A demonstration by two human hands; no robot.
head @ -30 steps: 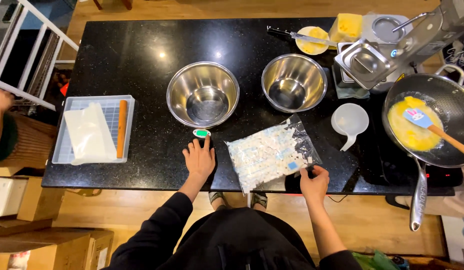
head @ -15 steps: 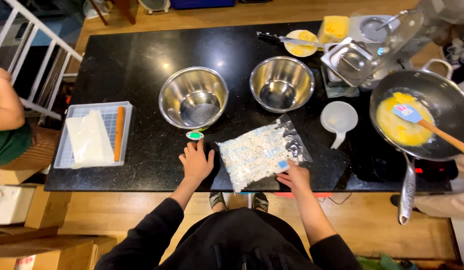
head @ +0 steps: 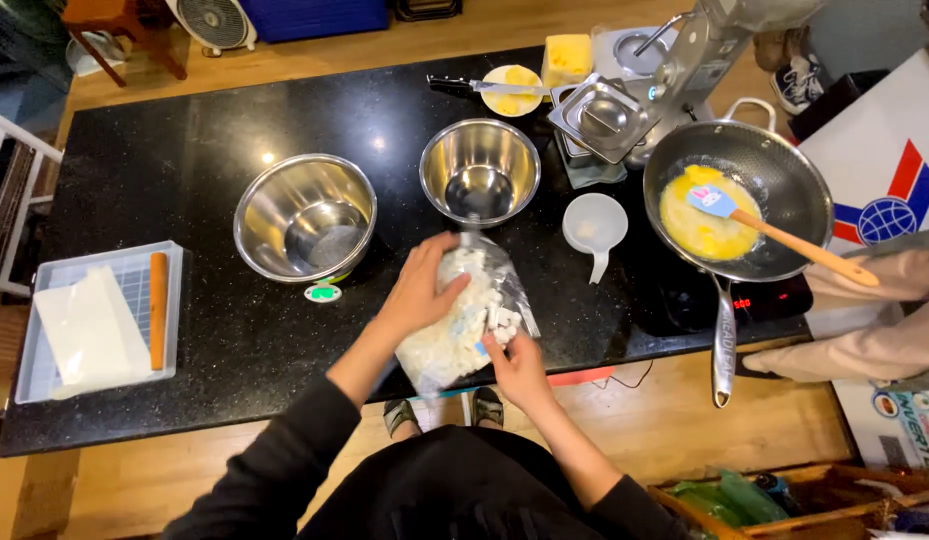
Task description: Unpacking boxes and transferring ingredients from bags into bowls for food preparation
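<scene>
Both hands were grasping a clear bag of white marshmallows: the left hand lay over its upper left side, and the right hand pinched its lower right edge. The bag rested near the front edge of the black desk, just below two steel bowls. To the right, a frying pan held melted yellow butter and a spatula.

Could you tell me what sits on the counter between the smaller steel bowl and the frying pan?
In the head view, a small white plastic funnel lies between the smaller steel bowl and the frying pan, on the black counter.
</scene>
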